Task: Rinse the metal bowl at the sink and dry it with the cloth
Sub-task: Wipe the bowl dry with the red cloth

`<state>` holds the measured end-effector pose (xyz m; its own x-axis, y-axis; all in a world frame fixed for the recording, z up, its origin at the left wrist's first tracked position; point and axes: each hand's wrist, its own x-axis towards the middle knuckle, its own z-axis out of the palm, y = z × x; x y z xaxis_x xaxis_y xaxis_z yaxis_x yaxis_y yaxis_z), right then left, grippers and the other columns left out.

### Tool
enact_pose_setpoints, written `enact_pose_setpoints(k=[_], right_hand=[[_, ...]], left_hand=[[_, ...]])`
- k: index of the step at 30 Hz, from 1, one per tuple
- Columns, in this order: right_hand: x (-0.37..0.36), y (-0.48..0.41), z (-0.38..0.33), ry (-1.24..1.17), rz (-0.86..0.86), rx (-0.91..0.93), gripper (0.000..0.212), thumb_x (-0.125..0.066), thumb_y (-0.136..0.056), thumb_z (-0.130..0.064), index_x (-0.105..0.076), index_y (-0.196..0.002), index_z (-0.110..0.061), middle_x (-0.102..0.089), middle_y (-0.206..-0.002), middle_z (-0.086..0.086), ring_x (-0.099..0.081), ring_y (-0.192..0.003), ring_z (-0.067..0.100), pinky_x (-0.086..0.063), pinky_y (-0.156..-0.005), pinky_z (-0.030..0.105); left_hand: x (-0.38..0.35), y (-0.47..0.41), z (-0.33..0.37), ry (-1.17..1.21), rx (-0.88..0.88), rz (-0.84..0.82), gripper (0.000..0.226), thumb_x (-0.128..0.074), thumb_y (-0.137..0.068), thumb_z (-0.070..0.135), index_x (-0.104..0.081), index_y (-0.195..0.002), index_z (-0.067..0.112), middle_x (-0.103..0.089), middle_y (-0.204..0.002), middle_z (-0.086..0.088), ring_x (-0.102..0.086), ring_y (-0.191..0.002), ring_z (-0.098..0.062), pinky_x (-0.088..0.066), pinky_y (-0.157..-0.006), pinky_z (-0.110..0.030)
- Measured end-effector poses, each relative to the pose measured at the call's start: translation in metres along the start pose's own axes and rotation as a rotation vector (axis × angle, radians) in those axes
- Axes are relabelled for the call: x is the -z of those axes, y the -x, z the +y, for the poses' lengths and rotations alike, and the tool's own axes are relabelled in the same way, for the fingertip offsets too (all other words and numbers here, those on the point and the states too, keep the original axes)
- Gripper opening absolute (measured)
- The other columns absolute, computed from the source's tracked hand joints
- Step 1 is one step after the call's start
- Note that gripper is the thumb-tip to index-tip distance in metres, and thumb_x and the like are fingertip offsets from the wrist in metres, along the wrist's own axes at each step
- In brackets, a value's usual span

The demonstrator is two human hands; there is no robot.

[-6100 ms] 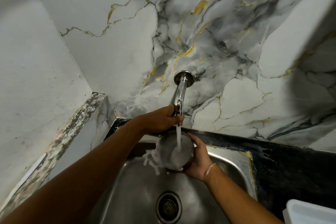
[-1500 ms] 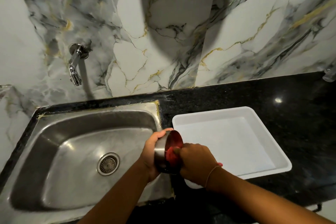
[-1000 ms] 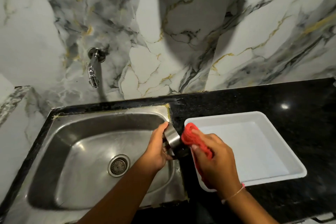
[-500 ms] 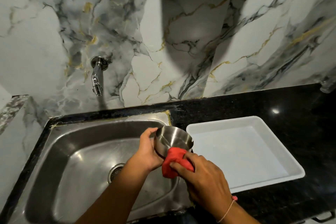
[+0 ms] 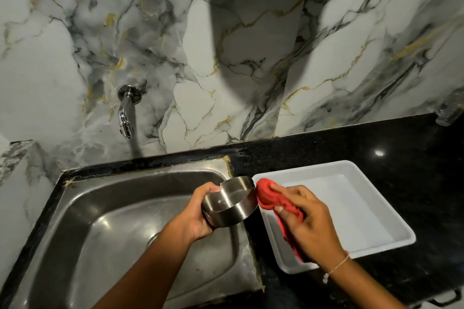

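My left hand (image 5: 198, 213) grips the small metal bowl (image 5: 229, 204) by its left rim, thumb inside, and holds it over the right edge of the steel sink (image 5: 140, 221). The bowl's mouth faces up. My right hand (image 5: 305, 223) is closed on a bunched red cloth (image 5: 270, 198), which presses against the bowl's right outer wall. Part of the cloth hangs down under my palm.
A wall tap (image 5: 126, 113) sticks out above the sink's back left, with no water running. A white plastic tray (image 5: 356, 208) sits on the black stone counter (image 5: 376, 143) just right of the sink, under my right hand. A marble wall stands behind.
Six seconds ago the bowl was under running water; the tap is off now. In the last half second the cloth moved from the bowl's front underside to its right side, and the bowl tilted a little.
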<state>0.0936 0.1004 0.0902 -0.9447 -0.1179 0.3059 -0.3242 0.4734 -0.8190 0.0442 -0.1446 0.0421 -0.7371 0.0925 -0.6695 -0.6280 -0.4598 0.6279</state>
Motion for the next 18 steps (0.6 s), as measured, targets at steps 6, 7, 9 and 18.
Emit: enact_pose_setpoints(k=[6,7,9,18], right_hand=[[-0.017,-0.027,-0.006,-0.594,-0.012,-0.561,0.032,-0.062,-0.096,-0.009,-0.073,-0.121,-0.026,-0.083,-0.097,0.003,-0.077,-0.076,0.016,-0.064,-0.058,0.032],[-0.025,-0.024,-0.007,-0.609,0.018,-0.594,0.034,-0.061,-0.097,-0.008,-0.07,-0.127,-0.021,-0.081,-0.105,0.006,-0.077,-0.086,0.02,-0.066,-0.07,0.04],[-0.039,-0.009,-0.009,-0.593,0.088,-0.643,0.036,-0.06,-0.098,-0.011,-0.065,-0.133,-0.019,-0.076,-0.119,0.01,-0.073,-0.104,0.027,-0.06,-0.092,0.055],[-0.048,0.03,-0.001,-0.327,0.116,-0.565,0.036,-0.064,-0.095,-0.016,-0.067,-0.13,-0.024,-0.077,-0.118,0.001,-0.071,-0.107,0.017,-0.055,-0.103,0.045]], left_hand=[[-0.013,0.003,-0.013,0.006,-0.037,0.018,0.033,-0.072,-0.077,0.042,-0.081,-0.085,0.011,-0.079,-0.083,-0.014,-0.077,-0.074,-0.029,-0.062,-0.075,-0.04],[-0.016,0.003,-0.015,0.019,-0.062,0.046,0.033,-0.071,-0.079,0.041,-0.078,-0.09,0.01,-0.079,-0.084,-0.014,-0.076,-0.077,-0.03,-0.059,-0.082,-0.044],[-0.021,0.003,-0.02,0.069,-0.121,0.114,0.033,-0.066,-0.085,0.038,-0.073,-0.101,0.01,-0.078,-0.09,-0.016,-0.073,-0.088,-0.033,-0.054,-0.091,-0.049],[-0.04,-0.014,-0.037,0.162,-0.256,0.305,0.037,-0.06,-0.092,0.04,-0.061,-0.118,0.014,-0.07,-0.1,-0.013,-0.069,-0.092,-0.03,-0.06,-0.073,-0.044]])
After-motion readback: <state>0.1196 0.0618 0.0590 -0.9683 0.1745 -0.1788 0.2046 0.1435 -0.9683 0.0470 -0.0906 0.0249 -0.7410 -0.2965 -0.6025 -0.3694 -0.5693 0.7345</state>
